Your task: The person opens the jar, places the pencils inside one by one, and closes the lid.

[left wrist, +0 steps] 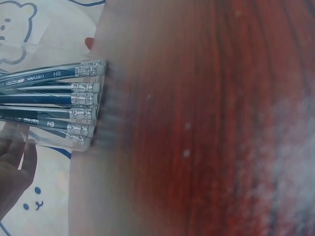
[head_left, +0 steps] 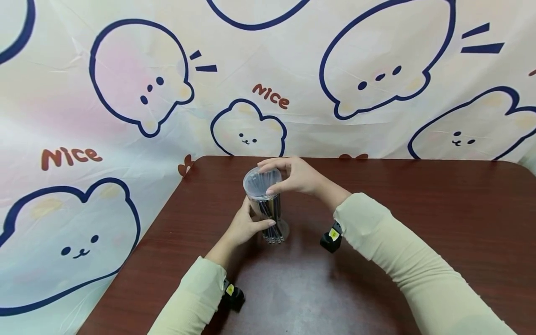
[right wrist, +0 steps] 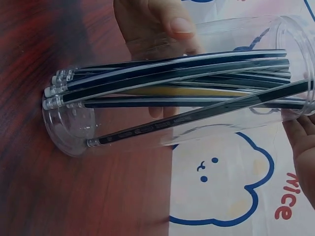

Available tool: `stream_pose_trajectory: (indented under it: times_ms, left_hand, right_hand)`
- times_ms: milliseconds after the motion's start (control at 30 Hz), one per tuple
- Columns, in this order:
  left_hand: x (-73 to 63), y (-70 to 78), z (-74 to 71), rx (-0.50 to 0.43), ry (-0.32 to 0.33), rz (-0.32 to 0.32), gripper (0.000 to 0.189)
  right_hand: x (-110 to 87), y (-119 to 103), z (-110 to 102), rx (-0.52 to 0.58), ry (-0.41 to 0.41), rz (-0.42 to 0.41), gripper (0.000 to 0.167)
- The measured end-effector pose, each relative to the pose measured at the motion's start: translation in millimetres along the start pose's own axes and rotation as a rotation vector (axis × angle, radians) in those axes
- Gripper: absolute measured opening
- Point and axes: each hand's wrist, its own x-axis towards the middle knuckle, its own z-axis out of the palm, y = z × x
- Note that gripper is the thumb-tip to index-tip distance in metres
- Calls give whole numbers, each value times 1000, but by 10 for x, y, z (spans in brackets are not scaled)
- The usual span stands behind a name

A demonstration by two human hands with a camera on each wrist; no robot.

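Note:
A clear plastic jar [head_left: 284, 230] with a see-through lid [head_left: 254, 185] stands on the brown table near its far left part. Inside it are several dark striped pencils [right wrist: 172, 72], their eraser ends down at the base. My left hand [head_left: 243, 227] grips the jar's side, thumb at the front and fingers mostly behind it. Over the top, my right hand [head_left: 300, 176] holds the lid's rim between thumb and fingers. The lid sits on or right at the mouth; I cannot tell whether it is loose. "HB" shows on some pencils [left wrist: 54, 73] in the left wrist view.
The glossy brown table [head_left: 418, 200] reaches away to the right and towards me. Behind it and at the left hangs a pale cloth [head_left: 305, 125] printed with bear outlines. A black wrist camera [head_left: 331, 237] sits under the right sleeve, another [head_left: 233, 297] under the left.

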Motion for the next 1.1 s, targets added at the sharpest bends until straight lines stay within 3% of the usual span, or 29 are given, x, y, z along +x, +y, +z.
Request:
stream_pose_trajectory:
  times_ms: [300, 600, 767, 1100]
  left_hand:
    - [6, 3, 17, -2, 10, 14, 76]
    - [23, 7, 15, 10, 2, 4, 76]
    - [15, 4, 16, 0, 8, 0, 76]
    - [0, 23, 41, 30, 43, -13, 68]
  right_hand:
    - [-31, 189, 12, 207, 26, -87, 60]
    - [-72, 209, 22, 237, 56, -129, 57]
    - [-105, 190, 82, 131, 110, -171, 51]
    - [-173, 63, 273, -98, 310, -205, 41]
